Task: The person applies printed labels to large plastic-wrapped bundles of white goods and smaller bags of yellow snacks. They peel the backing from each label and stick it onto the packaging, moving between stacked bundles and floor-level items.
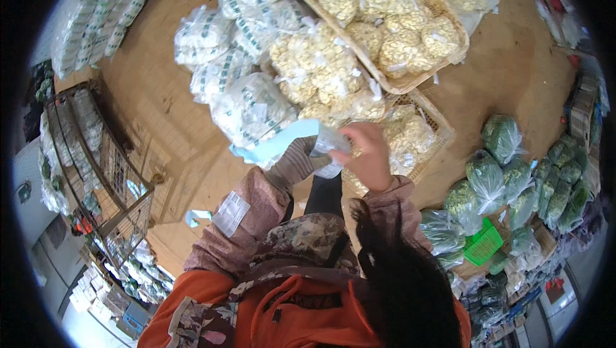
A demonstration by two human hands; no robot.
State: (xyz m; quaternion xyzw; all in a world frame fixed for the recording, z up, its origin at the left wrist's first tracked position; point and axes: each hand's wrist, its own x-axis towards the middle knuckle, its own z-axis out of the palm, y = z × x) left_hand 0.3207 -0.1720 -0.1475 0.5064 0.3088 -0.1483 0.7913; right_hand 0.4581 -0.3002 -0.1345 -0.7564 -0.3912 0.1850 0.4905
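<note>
My left hand [294, 161], in a grey knitted glove, grips a roll of white labels [331, 141] in front of my body. A pale blue strip of label backing [284, 140] trails from it to the left. My bare right hand [368, 155] has its thumb and fingers at the roll's right side; whether they pinch a label is hidden. A printed label [231, 214] is stuck on my left sleeve. Just beyond the hands lie clear bags of pale yellow sliced food [317, 64] and a wicker basket [435, 131] with more such bags.
A plastic bag with green print [255, 107] lies at the front of a pile. A larger basket [375, 76] of bagged slices stands beyond. Left is a metal cage cart [115, 194]; right are bagged green vegetables [485, 175] and a green plastic basket [483, 242]. A backing scrap [196, 216] lies on the floor.
</note>
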